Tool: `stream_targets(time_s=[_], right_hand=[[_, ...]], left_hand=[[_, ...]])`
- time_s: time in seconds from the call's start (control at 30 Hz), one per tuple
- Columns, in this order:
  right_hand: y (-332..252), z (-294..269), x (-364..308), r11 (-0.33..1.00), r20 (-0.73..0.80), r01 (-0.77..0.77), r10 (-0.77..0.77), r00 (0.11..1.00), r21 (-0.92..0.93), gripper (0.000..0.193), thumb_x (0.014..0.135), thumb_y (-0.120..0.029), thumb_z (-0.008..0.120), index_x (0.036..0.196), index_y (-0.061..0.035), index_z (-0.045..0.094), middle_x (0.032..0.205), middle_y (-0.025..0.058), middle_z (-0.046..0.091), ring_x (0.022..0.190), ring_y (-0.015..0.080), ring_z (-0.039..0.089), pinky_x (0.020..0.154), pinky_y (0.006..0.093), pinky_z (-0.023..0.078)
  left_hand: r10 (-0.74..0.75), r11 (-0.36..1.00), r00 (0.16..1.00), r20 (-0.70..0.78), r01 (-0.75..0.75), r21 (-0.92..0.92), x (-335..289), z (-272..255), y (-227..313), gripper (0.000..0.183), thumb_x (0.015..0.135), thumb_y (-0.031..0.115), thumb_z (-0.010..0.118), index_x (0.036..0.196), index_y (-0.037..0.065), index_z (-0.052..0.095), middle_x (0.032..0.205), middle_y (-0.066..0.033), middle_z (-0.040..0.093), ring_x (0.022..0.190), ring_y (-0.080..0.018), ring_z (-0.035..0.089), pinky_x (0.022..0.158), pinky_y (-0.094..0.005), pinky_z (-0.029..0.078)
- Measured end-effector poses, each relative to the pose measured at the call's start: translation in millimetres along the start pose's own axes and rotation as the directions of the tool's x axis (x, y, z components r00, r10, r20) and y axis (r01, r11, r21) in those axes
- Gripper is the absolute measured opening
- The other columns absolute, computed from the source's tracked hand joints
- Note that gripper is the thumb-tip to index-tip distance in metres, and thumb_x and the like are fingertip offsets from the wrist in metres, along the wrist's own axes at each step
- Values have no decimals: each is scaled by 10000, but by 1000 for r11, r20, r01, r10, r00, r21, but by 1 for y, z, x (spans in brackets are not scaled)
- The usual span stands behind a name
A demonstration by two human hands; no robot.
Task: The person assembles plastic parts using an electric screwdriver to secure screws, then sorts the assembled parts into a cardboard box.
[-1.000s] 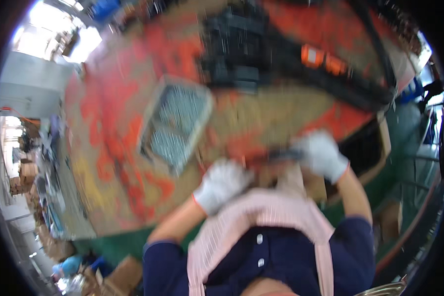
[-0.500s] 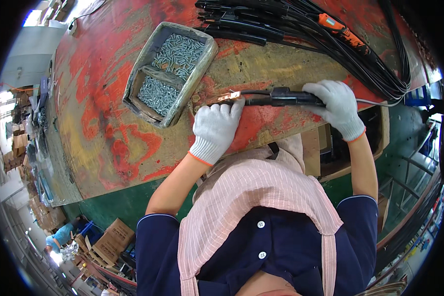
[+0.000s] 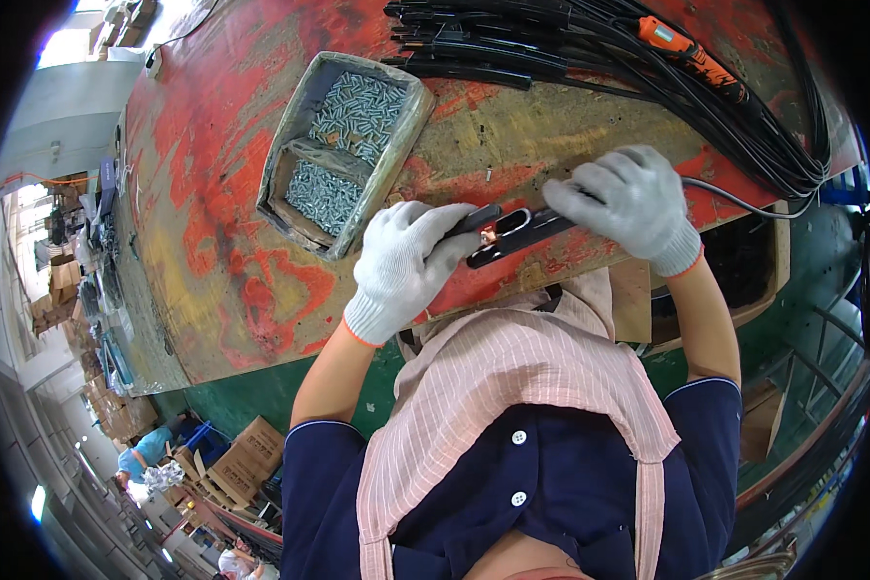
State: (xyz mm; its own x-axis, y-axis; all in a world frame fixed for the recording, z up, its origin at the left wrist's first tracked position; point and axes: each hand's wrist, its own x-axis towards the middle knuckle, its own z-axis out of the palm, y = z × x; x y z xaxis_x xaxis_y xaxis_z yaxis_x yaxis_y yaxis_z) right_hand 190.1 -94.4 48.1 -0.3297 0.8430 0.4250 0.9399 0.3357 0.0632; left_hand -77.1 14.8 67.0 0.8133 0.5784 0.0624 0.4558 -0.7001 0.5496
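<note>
Above the near edge of the worktable, both my hands, in white knitted gloves, are on a long black plastic housing [image 3: 534, 232]. My left hand [image 3: 408, 259] pinches a dark piece at its left end between thumb and fingers. A small copper-coloured metal part [image 3: 488, 236] shows beside those fingertips, next to an oval opening in the black plastic. My right hand [image 3: 638, 201] is curled over the right end, its fingers slightly smeared by motion. From behind that hand a grey-black cable [image 3: 720, 190] runs to the right.
A two-part tray [image 3: 411, 121] of small silvery screws stands left of my hands. At the back lie several black housings [image 3: 474, 43] with coiled black cables [image 3: 744, 135] and an orange-and-black tool [image 3: 691, 58]. An open box [image 3: 715, 280] sits below the table edge at right.
The black housing has tilted, its left end now lower, and an oval opening shows. My left hand moved from the copper part to a dark piece; my right hand slid left along the housing.
</note>
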Motion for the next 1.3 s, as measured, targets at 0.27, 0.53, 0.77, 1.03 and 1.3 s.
stream_targets(time_s=[0.27, 0.53, 0.77, 1.03, 1.3], right_hand=[[-24, 12, 19, 992, 44, 84, -88, 995, 89, 264, 705, -218, 673, 963, -271, 682, 783, -79, 601, 686, 121, 622, 645, 308, 519], [-25, 6, 33, 983, -133, -180, 175, 976, -29, 374, 742, -246, 690, 1116, -262, 680, 893, -20, 641, 872, 191, 638, 900, 399, 510], [-67, 17, 10, -63, 161, -299, 936, 314, 952, 517, 907, -190, 693, 1340, -15, 472, 1113, 103, 631, 1059, 258, 608, 966, 427, 472], [-45, 10, 18, -619, 379, 335, 738, 558, 711, 251, 1017, -267, 543, 1228, -132, 522, 695, -68, 293, 521, 36, 270, 435, 197, 263], [-53, 37, 36, -697, 566, 463, 716, 407, 548, 104, 1004, -225, 576, 1060, -153, 524, 689, -61, 338, 546, 49, 303, 486, 220, 308]], left_hand=[[-209, 904, 977, -47, 174, -390, 10, 24, 16, 249, 819, 174, 704, 1037, 54, 720, 896, -142, 633, 837, -294, 602, 767, -388, 475], [-106, 235, 806, 583, 590, -773, 14, 42, -4, 748, 994, 663, 285, 1284, 23, 541, 990, -42, 633, 917, -106, 564, 843, -248, 437], [40, 163, 756, 653, 640, -751, 31, 48, 15, 820, 941, 748, 254, 1168, 21, 557, 644, -44, 580, 495, -87, 538, 403, -214, 392], [-15, 841, 917, 398, 227, -492, 16, 56, 49, 494, 887, 336, 622, 1273, 52, 503, 925, -220, 662, 862, -417, 650, 753, -463, 510], [33, 830, 983, -180, -127, -544, 26, 47, 26, 357, 929, 89, 595, 1271, -7, 562, 1017, -157, 700, 833, -271, 701, 758, -341, 545]])
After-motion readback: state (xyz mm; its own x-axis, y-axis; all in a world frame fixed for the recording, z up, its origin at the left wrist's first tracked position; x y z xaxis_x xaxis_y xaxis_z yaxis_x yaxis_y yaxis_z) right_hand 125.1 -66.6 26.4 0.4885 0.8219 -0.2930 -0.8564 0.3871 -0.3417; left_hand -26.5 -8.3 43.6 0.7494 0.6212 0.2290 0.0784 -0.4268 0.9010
